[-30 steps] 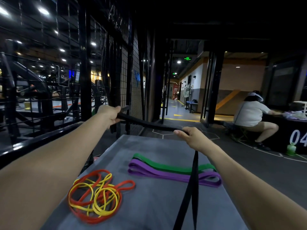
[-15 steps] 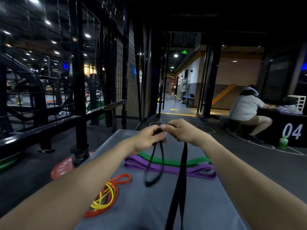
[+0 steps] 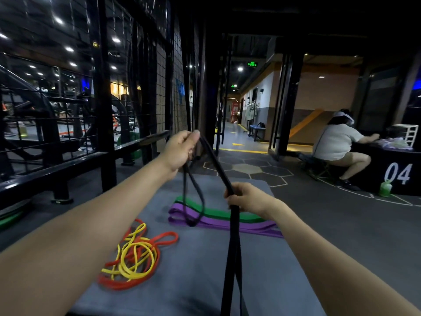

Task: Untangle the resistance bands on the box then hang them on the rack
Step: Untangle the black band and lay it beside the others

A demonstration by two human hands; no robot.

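Untangling step: left hand (image 3: 180, 149) pinches the black resistance band (image 3: 232, 236) up high, right hand (image 3: 248, 198) grips it lower, above the box (image 3: 205, 281). One loop dangles over the purple band (image 3: 227, 226). Next: free that loop, then carry it to the rack (image 3: 100, 87).

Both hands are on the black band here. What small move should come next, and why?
Probably carry the black band left toward the rack. It looks free of the other bands: the left hand grips its raised end, the right hand grips it lower, and no other band hangs from it.
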